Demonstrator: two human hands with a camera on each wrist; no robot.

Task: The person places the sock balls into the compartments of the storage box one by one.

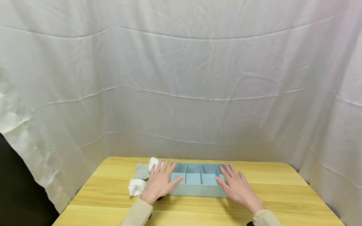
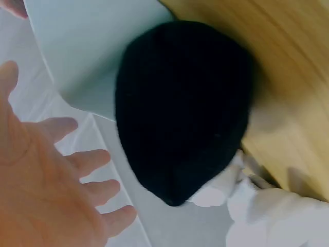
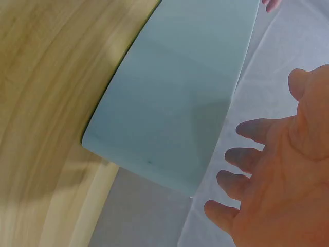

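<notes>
Head view shows both hands flat, fingers spread and holding nothing: left hand (image 1: 159, 183) and right hand (image 1: 237, 186) at either end of the tray (image 1: 198, 190) on the counter (image 1: 99, 201). Press evenly so it slides square, clear of the socks (image 1: 139, 179)

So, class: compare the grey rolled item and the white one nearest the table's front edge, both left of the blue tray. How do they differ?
The grey roll is grey; the white bundle is white. The grey roll lies farther back, beside the tray's far left corner; the white bundle lies nearer the front, by the left hand's wrist. Both are soft fabric lying on the wooden table, outside the tray.
</notes>
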